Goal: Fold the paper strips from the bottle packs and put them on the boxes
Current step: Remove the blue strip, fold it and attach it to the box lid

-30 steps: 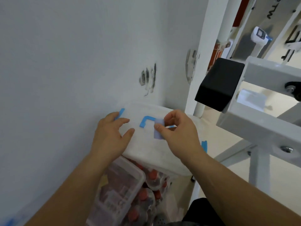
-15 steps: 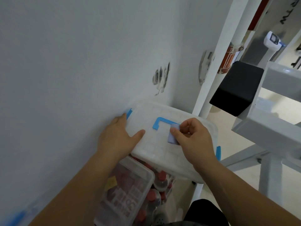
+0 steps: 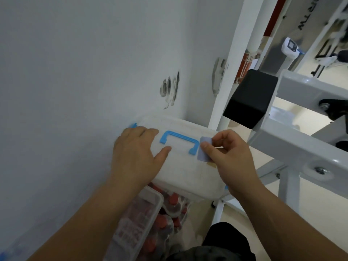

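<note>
A white translucent plastic box with a blue handle sits against the wall. My left hand lies flat on the left part of its lid, thumb stretched toward the handle. My right hand pinches a small folded pale blue paper strip between thumb and fingers, holding it on the lid just right of the handle. Below the box lie bottle packs with red caps, partly hidden by the box and my arms.
A second clear lidded box with red-printed contents stands below at the left. A white metal frame with a black end cap juts in from the right, close to my right hand. The white wall bounds the left.
The view has shifted, and the whole blue handle now shows. My right hand with the paper strip has moved from over the handle's right end to just right of it. My left hand stays on the lid.
</note>
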`<state>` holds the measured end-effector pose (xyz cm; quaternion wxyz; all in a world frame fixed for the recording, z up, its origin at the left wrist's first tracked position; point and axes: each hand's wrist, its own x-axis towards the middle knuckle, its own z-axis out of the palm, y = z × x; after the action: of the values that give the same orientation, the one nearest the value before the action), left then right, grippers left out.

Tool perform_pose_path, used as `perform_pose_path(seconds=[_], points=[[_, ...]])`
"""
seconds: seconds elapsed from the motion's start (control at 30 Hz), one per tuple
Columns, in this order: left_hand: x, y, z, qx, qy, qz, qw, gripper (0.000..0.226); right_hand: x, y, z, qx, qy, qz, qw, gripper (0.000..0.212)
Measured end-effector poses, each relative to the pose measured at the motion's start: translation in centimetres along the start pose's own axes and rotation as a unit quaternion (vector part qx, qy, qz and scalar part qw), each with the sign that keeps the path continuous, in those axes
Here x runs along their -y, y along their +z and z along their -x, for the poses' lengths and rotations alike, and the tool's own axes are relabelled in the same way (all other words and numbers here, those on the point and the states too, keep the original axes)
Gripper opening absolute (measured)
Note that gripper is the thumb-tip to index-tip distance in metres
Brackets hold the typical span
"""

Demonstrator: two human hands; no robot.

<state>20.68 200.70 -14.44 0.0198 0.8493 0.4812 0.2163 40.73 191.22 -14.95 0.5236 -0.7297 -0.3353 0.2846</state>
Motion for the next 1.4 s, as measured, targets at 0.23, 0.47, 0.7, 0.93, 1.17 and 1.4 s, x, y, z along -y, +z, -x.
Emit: perform_pose_path(seconds=[0.23, 0.47, 0.7, 0.93, 1.17, 1.4], points=[[-8.0, 1.1, 3.4, 0.181, 0.174, 0.115, 0.961, 0.074, -4.2, -6.3, 2.2, -0.049, 0.052, -0.044, 0.996, 0.017], [-9.5, 3.5, 4.4, 0.161, 0.186, 0.076, 0.966, 0.046, -6.2, -6.6, 3.0, -0.012, 0.035, -0.051, 0.998, 0.018], [-9.2, 3.9, 5.6, 0.109, 0.127, 0.043, 0.985, 0.042, -6.8, -5.6, 2.8, 0.020, 0.032, -0.067, 0.997, 0.018], [-9.9, 4.3, 7.6, 0.046, 0.137, 0.070, 0.987, 0.027, -7.2, -5.5, 2.6, 0.024, 0.027, -0.057, 0.998, 0.018], [-10.8, 3.3, 7.4, 0.047, 0.087, 0.066, 0.993, 0.031, -7.2, -5.3, 2.8, 0.012, 0.027, -0.063, 0.998, 0.020], [-10.6, 0.3, 5.7, 0.009, 0.070, 0.100, 0.992, 0.035, -6.7, -5.4, 3.0, 0.018, 0.031, -0.092, 0.995, 0.018]])
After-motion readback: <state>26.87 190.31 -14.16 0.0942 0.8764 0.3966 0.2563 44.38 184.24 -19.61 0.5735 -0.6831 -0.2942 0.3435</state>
